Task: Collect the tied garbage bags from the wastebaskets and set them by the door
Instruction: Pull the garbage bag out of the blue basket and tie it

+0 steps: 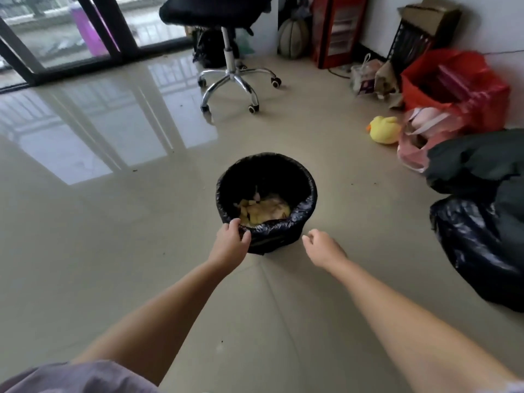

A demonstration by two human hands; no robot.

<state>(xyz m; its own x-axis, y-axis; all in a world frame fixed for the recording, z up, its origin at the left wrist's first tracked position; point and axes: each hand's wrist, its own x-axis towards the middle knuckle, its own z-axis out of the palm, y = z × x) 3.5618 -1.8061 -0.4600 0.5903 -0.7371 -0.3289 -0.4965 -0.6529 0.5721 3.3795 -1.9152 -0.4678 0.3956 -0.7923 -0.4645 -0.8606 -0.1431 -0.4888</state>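
We look down on a glossy beige tiled floor (113, 251) that mirrors the dark-framed glass doors (85, 32) at ten o'clock. At the centre stands a round wastebasket (266, 239) lined with a black garbage bag (306, 202), its mouth open and untied, yellowish scraps (263, 211) lying inside. Our left hand (231, 242) curls its fingers over the near rim, its grip closed on the bag's folded edge. Our right hand (323, 246) hovers just beside the basket at five o'clock, fingers loosely bent, its grip holding nothing. At three o'clock a filled black bag (476, 251) sits on the floor under dark cloth (476, 163). Toward one o'clock a yellow duck toy (384, 130) lies near a pink bag (419, 137) and a red bag (459, 89) against the white wall (504, 38). At twelve o'clock a swivel chair (232, 75) stands on a chrome wheeled base, with a red heater (337, 29) beside it.
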